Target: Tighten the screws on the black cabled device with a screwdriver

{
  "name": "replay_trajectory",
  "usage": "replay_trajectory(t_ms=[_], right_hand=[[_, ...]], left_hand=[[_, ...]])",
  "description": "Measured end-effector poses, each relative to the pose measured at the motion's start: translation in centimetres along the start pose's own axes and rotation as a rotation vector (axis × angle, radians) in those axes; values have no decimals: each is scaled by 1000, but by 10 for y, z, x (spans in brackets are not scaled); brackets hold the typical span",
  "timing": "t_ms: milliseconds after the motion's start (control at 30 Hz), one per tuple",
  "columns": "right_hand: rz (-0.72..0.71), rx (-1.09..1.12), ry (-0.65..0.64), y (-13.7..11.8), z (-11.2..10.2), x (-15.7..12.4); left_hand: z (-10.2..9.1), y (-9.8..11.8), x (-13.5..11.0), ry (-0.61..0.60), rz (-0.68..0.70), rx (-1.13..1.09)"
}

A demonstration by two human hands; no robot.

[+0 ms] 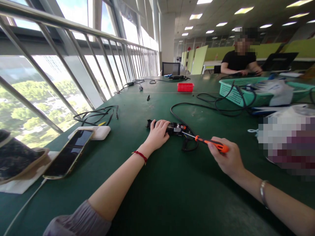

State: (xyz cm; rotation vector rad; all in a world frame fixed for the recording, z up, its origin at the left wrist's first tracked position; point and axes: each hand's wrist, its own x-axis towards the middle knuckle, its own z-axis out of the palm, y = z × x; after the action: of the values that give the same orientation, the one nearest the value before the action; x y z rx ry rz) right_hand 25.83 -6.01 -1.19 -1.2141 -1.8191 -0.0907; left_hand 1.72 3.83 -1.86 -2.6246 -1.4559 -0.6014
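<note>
On the green table [157,196] lies a black corded device [176,128] with its inner parts exposed at the right end; its exact kind is unclear. My left hand [158,132] is closed over its left part, fingers wrapped across the top. In my right hand [228,159] is a screwdriver [213,144] with an orange and black handle. Its metal shaft points left, and the tip is at the exposed end of the device; whether it touches a screw is too small to tell. A black cable [189,104] runs from the device toward the back right.
A small red tray [185,87] and a green basket [233,93] with cables and bags stand farther back. At left are a phone [70,154], a white box [102,132], coiled cable [95,114] and a metal railing [81,31]. Another person [238,62] sits across the table.
</note>
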Motion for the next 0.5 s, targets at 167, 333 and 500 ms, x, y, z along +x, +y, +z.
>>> replay_trajectory(t_ms=[167,333,500], right_hand=[[52,23,-6,-3,-1,-1],[22,-27,57,-1,-1,-2],[-4,71,51,-6,0,-2]], left_hand=[[0,0,0,-4,3,5],[1,-1,0,-5,3,0],[0,-1,0,-6,1,-5]])
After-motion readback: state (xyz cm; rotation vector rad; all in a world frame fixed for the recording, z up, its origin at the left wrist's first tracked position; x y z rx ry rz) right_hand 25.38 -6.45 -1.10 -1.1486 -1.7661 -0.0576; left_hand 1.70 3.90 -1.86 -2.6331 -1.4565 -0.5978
